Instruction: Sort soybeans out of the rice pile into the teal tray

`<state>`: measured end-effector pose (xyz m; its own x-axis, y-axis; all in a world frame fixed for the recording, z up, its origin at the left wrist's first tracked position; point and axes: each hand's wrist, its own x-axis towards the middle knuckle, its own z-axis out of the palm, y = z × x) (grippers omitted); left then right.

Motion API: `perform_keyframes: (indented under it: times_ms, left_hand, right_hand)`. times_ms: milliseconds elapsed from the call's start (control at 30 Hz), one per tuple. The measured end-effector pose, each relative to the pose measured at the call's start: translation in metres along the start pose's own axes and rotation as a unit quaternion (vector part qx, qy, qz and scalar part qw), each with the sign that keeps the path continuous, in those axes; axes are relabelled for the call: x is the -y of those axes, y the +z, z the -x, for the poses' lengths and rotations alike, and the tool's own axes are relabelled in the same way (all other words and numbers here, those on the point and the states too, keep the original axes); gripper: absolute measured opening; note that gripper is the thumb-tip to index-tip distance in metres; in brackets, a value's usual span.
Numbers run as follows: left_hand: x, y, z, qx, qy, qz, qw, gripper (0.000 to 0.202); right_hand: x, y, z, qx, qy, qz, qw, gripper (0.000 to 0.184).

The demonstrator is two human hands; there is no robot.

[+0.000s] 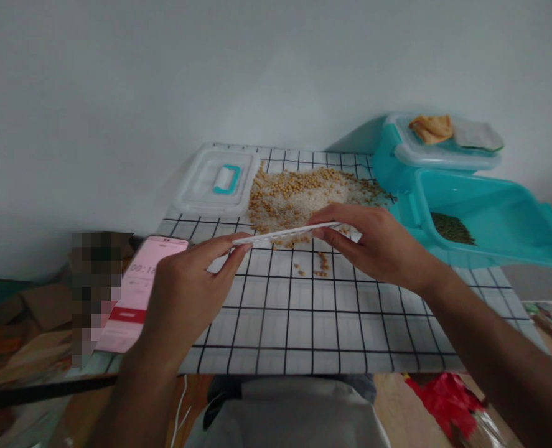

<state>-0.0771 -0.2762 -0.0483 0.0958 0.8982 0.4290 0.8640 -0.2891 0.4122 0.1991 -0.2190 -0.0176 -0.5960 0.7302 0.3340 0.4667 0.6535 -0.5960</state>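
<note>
White strip (pixel 280 234), perhaps perforated, left fingers (pixel 226 241), right fingers (pixel 334 213) pinching its ends

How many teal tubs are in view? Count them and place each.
2: one open tub at the right, with small green grains inside; one lidded tub behind it, nearer the wall. No third one shows.

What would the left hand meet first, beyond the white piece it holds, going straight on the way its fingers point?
The left hand would probably meet the right hand, gripping the other end of the white piece; depth is unclear.
</note>
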Motion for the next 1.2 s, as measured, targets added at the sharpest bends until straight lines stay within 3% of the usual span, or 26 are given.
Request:
perform_keyframes:
  times_ms: [333, 1200]
  left_hand:
    - [-0.002, 0.002, 0.005, 0.020, -0.020, 0.002, 1.000, 0.021]
    - [-0.017, -0.003, 0.025, 0.034, 0.024, -0.009, 0.999, 0.023]
  right_hand:
    - [-0.002, 0.001, 0.003, 0.006, 0.011, -0.001, 1.000, 0.021]
    - [0.008, -0.001, 0.030, 0.022, 0.046, -0.007, 0.999, 0.023]
